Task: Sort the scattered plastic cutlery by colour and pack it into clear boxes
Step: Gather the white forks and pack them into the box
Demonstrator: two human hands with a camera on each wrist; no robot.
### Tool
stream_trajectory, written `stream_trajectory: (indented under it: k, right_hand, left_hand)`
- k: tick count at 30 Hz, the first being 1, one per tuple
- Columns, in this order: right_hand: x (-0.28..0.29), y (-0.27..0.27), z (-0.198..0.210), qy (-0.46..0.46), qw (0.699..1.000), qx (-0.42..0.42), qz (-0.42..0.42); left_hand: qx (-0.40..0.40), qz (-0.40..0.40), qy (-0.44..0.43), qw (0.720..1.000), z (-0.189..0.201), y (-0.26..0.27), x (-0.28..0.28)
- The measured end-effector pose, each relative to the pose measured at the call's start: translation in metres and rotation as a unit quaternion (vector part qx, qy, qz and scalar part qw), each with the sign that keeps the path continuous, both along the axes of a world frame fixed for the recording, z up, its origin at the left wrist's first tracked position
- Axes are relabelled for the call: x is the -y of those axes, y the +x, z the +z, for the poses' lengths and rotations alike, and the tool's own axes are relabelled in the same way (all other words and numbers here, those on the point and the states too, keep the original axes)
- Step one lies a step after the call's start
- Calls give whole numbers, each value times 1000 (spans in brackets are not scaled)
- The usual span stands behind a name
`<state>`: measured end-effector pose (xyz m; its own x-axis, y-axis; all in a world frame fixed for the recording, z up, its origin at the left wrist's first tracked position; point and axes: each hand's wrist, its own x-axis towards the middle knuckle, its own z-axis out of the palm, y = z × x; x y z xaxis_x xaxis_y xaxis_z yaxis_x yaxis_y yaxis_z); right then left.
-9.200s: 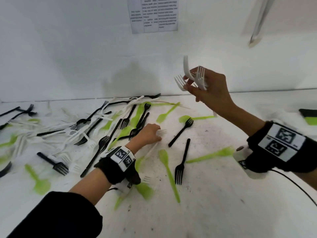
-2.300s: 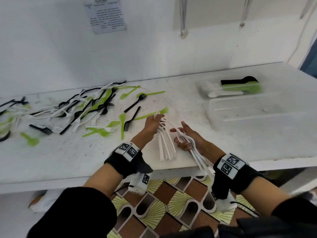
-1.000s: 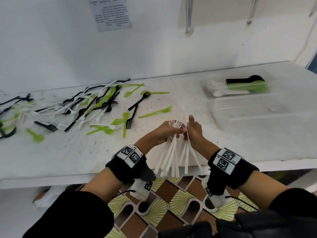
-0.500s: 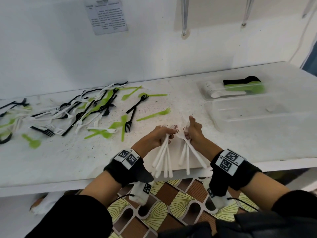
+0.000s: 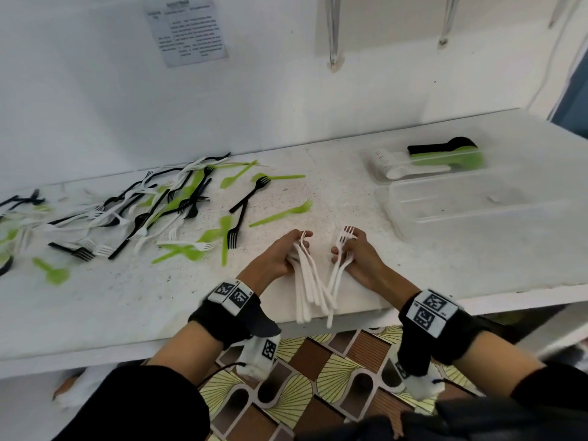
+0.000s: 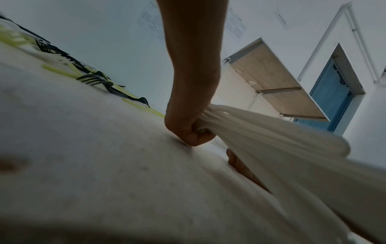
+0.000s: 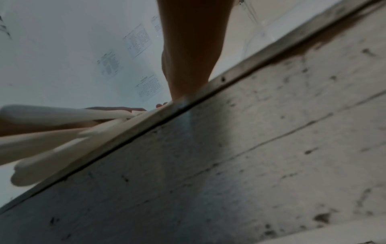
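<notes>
White plastic forks (image 5: 310, 281), light, slippery, flexible: your left hand (image 5: 275, 257) and right hand (image 5: 358, 257) each clench a bunch near the heads; grip there firmly.

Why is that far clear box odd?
The far clear box holds white, black and green cutlery together, though the sorting is by colour. The nearer clear box looks almost empty. Both hands hold only white forks.

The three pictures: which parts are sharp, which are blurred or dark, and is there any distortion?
Head view: bright and even; the left hand and right hand are fairly sharp, the green forks at the left edge smear, and the table edge bends. Left wrist view: dim, and the white forks are one blurred streak. Right wrist view: dim and soft, mostly the table's underside.
</notes>
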<state>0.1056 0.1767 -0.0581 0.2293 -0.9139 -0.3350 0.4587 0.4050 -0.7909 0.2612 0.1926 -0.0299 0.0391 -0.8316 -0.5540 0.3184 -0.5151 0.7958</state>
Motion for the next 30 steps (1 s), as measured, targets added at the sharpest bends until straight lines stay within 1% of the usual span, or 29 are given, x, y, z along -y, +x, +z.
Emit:
stream_trajectory:
  k: [3,5,7,9,11,14,17,20,22,24,27,30]
  right_hand:
    - [-4,-2,3,-23,999,-11,25]
    - [-5,-3,4,-26,999,3,25]
    - [-6,-6,4,-32,998,28,35]
    - [-7,-9,4,-51,996,42,59]
    - [-9,-10,4,-84,992,17,88]
    - [-13,-7,4,-157,978,-63,119]
    - [-16,-5,3,-190,967,-127,112]
    - [-17,-4,2,-182,966,-156,100]
    - [-16,-4,1,-178,964,-171,95]
    - [-14,-2,-1,-168,963,-196,75]
    - [-7,2,-3,-135,971,-197,28]
    - [-8,3,-1,-96,984,-148,21]
  left_hand:
    - [11,-35,-1,999,3,0,1]
    - [40,-61,-1,997,4,-1,3]
    - [85,-91,1,992,5,-1,4]
    - [98,-110,2,989,7,-2,3]
    - [99,-113,-12,989,9,-4,3]
    - [114,-110,-69,985,10,-11,2]
    - [134,-127,-99,978,8,-14,1]
    - [170,-124,-110,971,3,-12,1]
    - [205,-108,-121,965,1,-12,0]
    - [219,-92,-121,964,-2,-10,0]
    - [205,-74,-104,970,-5,-7,-1]
    - [151,-64,-93,982,-5,-6,-6]
